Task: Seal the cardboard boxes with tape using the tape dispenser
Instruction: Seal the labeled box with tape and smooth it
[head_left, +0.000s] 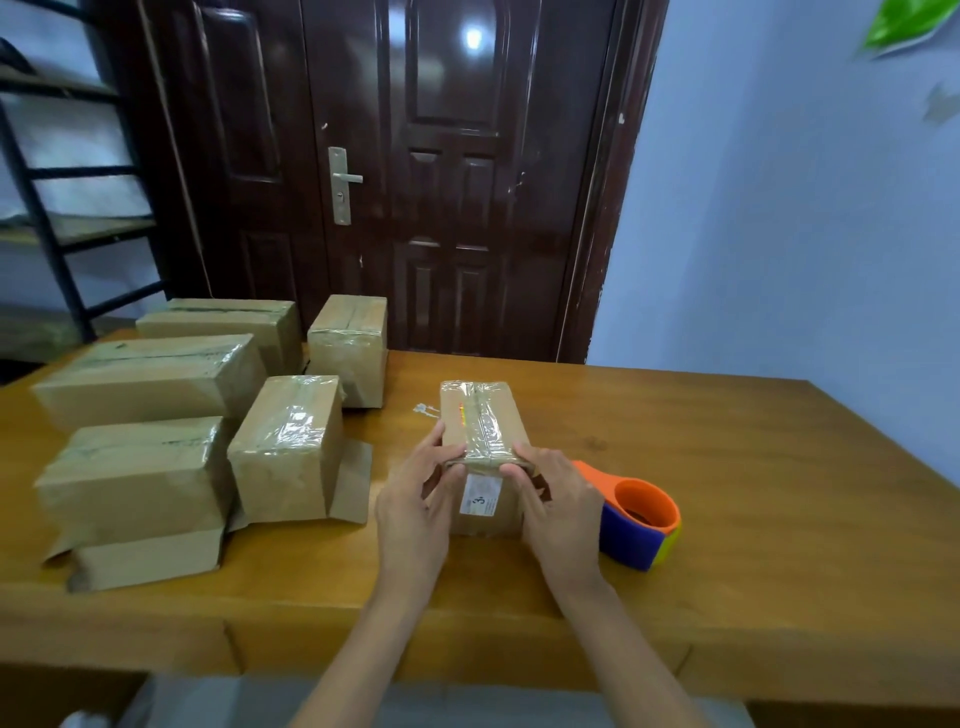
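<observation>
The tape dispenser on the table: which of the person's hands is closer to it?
Right. The right hand sits directly beside the tape dispenser, holding the small box; the left hand is on the box's far side.

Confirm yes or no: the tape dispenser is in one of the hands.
No: the tape dispenser sits on the table beside the right hand.

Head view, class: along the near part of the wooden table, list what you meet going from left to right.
Large taped cardboard box with loose flaps → smaller taped cardboard box → left hand → labelled taped cardboard box → right hand → orange and blue tape dispenser.
</observation>
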